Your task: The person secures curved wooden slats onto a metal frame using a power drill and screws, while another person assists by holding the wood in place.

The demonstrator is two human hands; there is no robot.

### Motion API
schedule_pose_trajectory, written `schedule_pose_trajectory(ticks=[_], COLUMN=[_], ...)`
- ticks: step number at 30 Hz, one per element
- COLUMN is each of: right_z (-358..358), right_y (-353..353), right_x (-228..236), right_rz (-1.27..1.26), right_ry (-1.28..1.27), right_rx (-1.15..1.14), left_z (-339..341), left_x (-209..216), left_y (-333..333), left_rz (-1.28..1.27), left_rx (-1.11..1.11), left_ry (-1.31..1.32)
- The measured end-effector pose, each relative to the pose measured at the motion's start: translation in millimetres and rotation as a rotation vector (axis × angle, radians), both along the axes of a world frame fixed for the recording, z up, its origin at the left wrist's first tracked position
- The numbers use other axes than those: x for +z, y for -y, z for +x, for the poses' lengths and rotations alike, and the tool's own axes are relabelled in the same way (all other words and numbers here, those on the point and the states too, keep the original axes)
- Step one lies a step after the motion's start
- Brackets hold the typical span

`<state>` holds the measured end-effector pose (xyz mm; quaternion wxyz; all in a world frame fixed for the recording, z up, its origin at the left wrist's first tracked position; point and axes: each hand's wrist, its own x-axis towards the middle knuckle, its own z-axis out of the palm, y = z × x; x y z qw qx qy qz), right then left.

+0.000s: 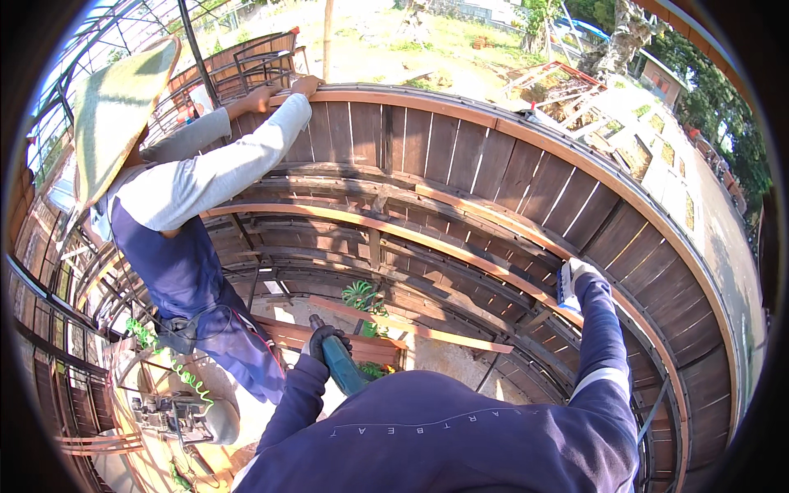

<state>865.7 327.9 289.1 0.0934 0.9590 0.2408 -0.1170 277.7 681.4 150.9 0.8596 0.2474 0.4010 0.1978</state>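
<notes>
My left hand (330, 338), in a dark glove, is wrapped round a teal power tool (343, 369) with a dark nose pointing up and away. The tool is held low in front of my body. My right arm stretches out to the right, and my right hand (583, 269), in a pale glove, is closed at a curved reddish wood strip (631, 311). A blue-and-white block-like thing (567, 285) shows at its fingers; its kind is unclear. Beyond the strip stands a curved wall of dark upright boards (509, 174), with more curved rails below.
At the left a person in a conical hat (123, 111) has both hands on the wall's top rail (370, 94). Loose planks (411, 329) lie across below. A machine (168, 419) with a green coiled hose (193, 382) is at lower left; a green plant (363, 297) grows near the middle.
</notes>
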Motion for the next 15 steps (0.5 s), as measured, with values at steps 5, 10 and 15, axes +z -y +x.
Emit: schedule_pose_trajectory(ticks=[5,10,15], right_z=[-14,12,26], right_y=[-10,27,41], right_x=[12,-7,-20], right_rz=[0.014,-0.033,0.557], right_ry=[0.034,0.084,0.025], right_rx=[0.038,-0.002,-0.197], left_z=[2,13,7], left_x=[6,14,1], left_y=[0,-1,-3], left_rz=[0.032,-0.01,0.038], left_rx=[-0.025,-0.058,-0.08], left_ry=[-0.026,-0.019,-0.035])
